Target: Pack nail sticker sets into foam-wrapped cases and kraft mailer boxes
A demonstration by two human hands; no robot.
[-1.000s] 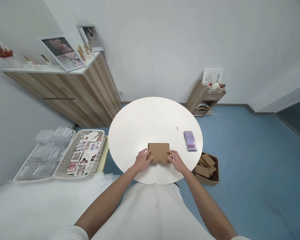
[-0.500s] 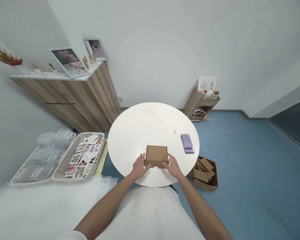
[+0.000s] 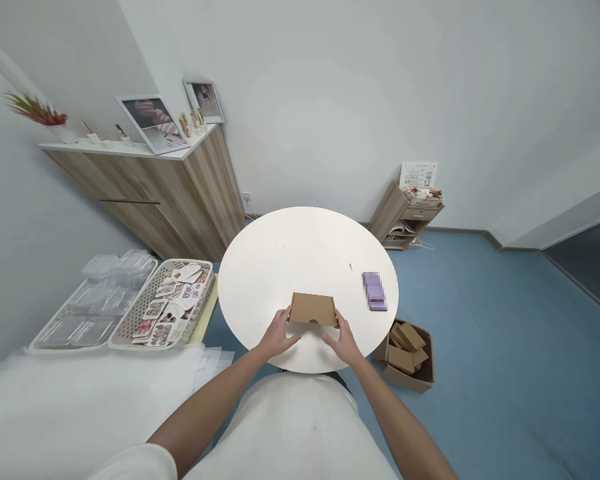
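Observation:
A small brown cardboard box point(image 3: 313, 309) with its lid down is in front of me on the round white table point(image 3: 260, 260). A half-round notch shows at the middle of its near edge. My left hand point(image 3: 279, 335) holds the left side with its fingers along it, the thumb apart and pointing inward. On the right side, my right hand point(image 3: 343, 341) grips with its fingers against the box edge, thumb toward the middle. To the right on the table lies a purple, pixelated flat object point(image 3: 375, 291).
An open carton point(image 3: 407, 380) of small brown boxes stands on the floor at right. At left are a basket of printed cards point(image 3: 123, 327) and a basket of clear plastic cases point(image 3: 37, 343). A wooden cabinet point(image 3: 190, 213) and a small shelf unit point(image 3: 384, 212) stand behind.
The front flap that hung from the box's near edge is now out of sight, and the notch shows at the edge. Both hands stay at its sides. The camera view has shifted slightly.

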